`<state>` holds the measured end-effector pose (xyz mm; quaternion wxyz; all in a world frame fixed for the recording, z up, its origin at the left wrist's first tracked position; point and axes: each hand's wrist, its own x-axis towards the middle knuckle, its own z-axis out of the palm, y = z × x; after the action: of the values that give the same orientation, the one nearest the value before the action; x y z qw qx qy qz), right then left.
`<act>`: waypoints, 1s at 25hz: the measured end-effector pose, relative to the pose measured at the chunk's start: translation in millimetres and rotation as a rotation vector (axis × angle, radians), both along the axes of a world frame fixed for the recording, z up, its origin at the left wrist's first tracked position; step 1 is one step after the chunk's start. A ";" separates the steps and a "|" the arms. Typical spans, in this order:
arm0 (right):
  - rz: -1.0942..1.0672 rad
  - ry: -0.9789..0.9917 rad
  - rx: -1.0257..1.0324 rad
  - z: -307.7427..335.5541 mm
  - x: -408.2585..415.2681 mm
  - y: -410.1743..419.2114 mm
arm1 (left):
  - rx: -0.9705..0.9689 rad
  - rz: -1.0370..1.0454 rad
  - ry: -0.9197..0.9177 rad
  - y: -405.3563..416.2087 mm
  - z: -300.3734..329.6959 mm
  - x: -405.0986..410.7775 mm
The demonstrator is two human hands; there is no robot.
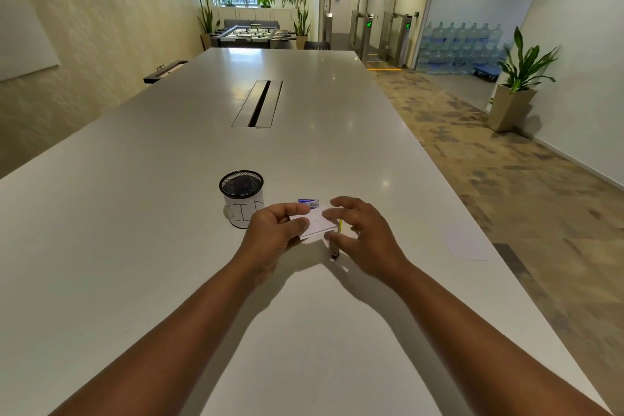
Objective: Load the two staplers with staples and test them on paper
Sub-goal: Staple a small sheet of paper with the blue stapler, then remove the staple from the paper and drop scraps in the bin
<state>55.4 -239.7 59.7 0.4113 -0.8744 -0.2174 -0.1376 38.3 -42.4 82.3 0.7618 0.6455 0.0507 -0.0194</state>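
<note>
Left hand (273, 230) pinches the small paper stack (317, 223); right hand (358, 233) hovers open, grasping nothing. We should square the sheets before reaching the stapler (337, 240) beneath.

white paper (315, 223) | flat, lifted off table | yellow-black stapler (337, 240) beneath, mostly hidden

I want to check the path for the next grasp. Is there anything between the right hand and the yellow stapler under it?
Nothing visible. The right hand is open directly above the yellow stapler. The paper, pinched in the left hand, lies just beside it, not between.
</note>
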 end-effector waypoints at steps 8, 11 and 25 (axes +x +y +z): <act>0.039 0.241 0.337 33.3 -28.5 9.0 | 0.030 -0.082 -0.015 4.4 22.5 -25.9; 0.096 0.331 0.469 43.5 -37.7 9.3 | 0.039 -0.105 -0.118 5.5 24.8 -32.2; 0.052 0.534 0.830 57.0 -61.5 9.0 | -0.106 -0.108 0.001 -6.6 40.7 -44.0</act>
<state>-6.1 -230.7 116.7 0.7696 -0.6358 -0.0532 0.0266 -5.7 -49.0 123.0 0.7928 0.6060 0.0152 -0.0636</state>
